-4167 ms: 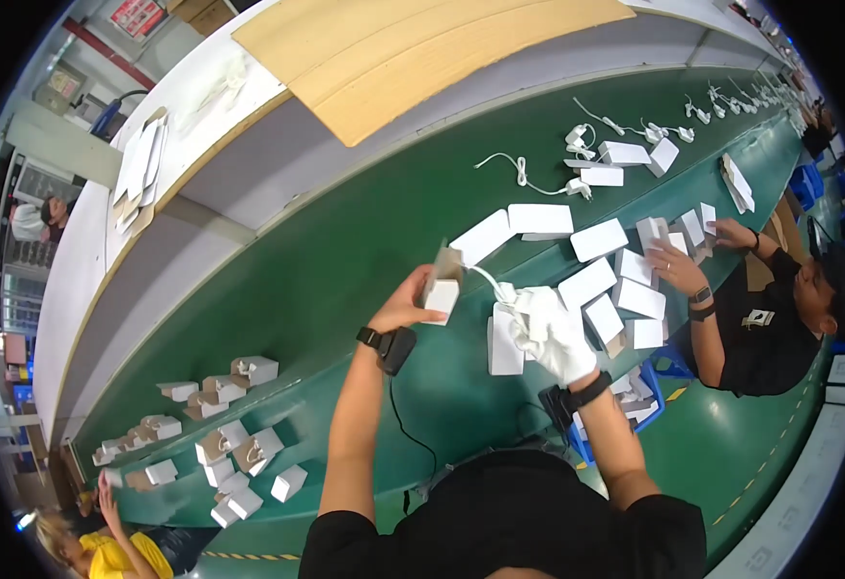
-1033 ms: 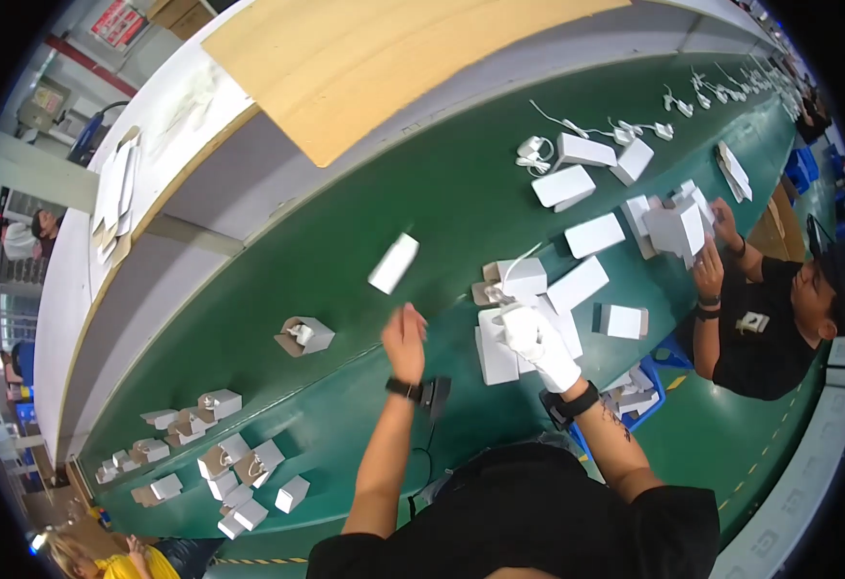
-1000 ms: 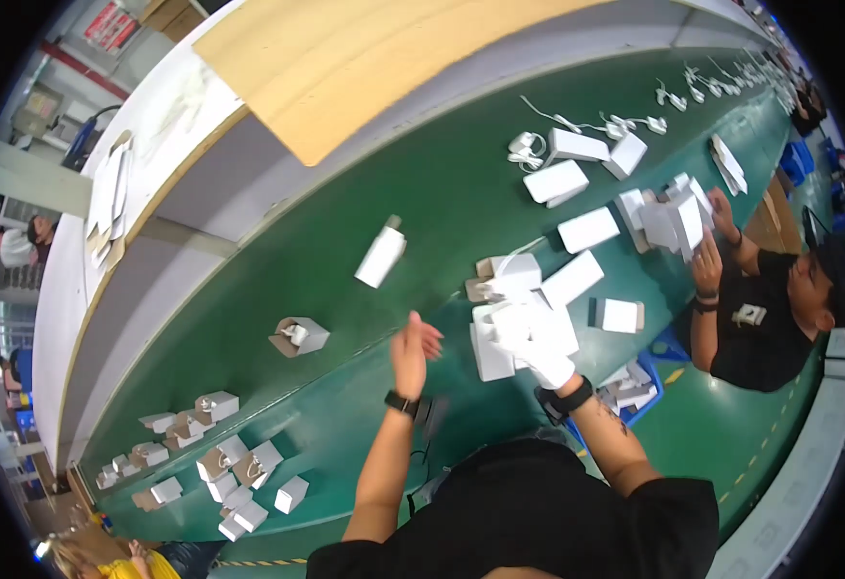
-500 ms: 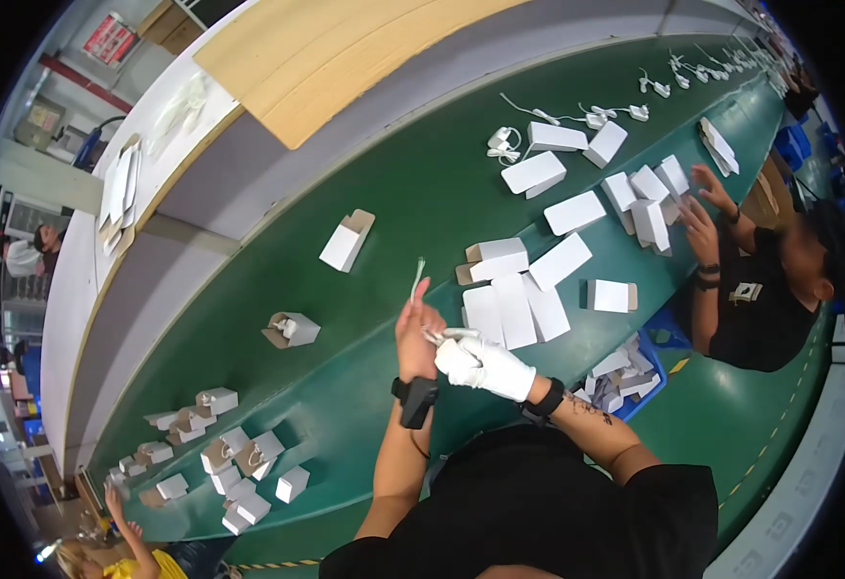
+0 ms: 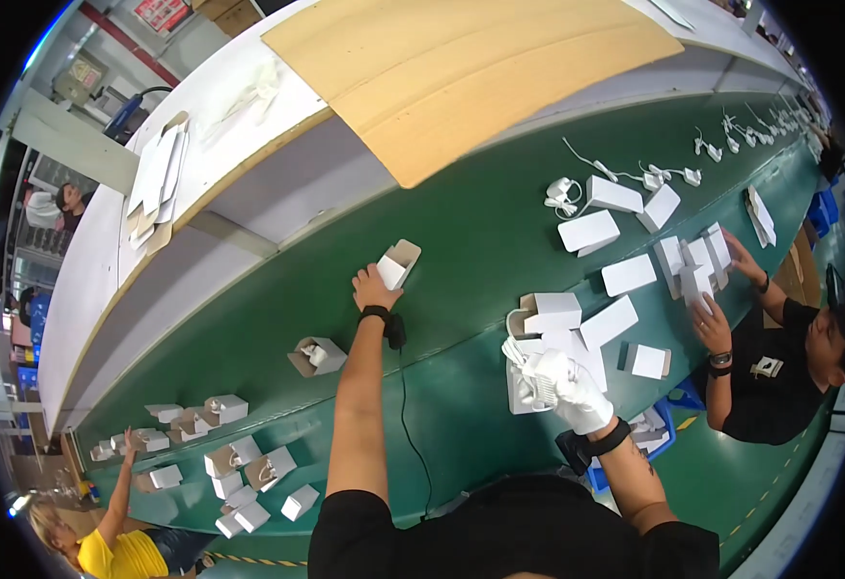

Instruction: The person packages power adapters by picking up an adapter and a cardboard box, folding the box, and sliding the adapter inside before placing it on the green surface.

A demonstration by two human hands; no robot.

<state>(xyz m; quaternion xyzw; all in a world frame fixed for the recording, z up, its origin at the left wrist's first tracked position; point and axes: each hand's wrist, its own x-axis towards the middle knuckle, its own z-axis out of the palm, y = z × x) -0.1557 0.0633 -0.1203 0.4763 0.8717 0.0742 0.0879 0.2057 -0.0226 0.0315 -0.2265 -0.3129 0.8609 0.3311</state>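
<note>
My left hand (image 5: 375,289) reaches forward and grips a small white box (image 5: 398,268) with open brown-lined flaps on the green belt. My right hand (image 5: 577,391), in a white glove, is closed on a bundled white charger cable (image 5: 530,378); a loop of it sticks up past the fingers. Beneath and behind that hand lie several white boxes, among them an open one (image 5: 552,313) and a closed one (image 5: 609,322). Another open box (image 5: 317,356), with something white inside, stands left of my left forearm. The glove hides part of the bundle.
Several boxes with white contents (image 5: 237,455) stand at the lower left, near a person in yellow (image 5: 125,555). At right, a co-worker's hands (image 5: 715,323) handle white boxes. Chargers with cables (image 5: 656,178) lie farther along the belt. A cardboard sheet (image 5: 461,77) overhangs the shelf.
My hands, together on the white cable before, are now apart. The left has moved forward onto the open box; the right has moved right with the cable. The view has shifted.
</note>
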